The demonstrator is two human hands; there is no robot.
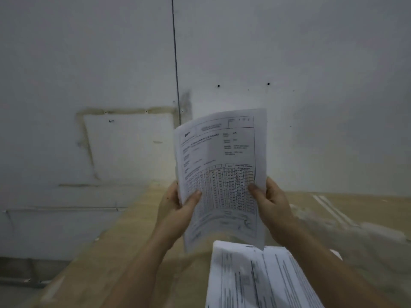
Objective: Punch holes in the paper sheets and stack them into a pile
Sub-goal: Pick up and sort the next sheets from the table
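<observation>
A thin bundle of printed paper sheets (222,156), with a table on the front page, is held upright in the air above the wooden table (124,236). My left hand (175,207) grips its left edge, thumb on the front page. On the right edge, my right hand (271,203) grips the same bundle, thumb pressed on the printed table. A pile of printed sheets (255,278) lies flat on the table below the bundle, blurred. No hole punch is in view.
A grey-white wall (311,63) rises right behind the table, with a thin dark cable (175,52) running down it. The table's left edge drops off to a floor at the lower left. A pale blurred patch lies on the table at right (347,221).
</observation>
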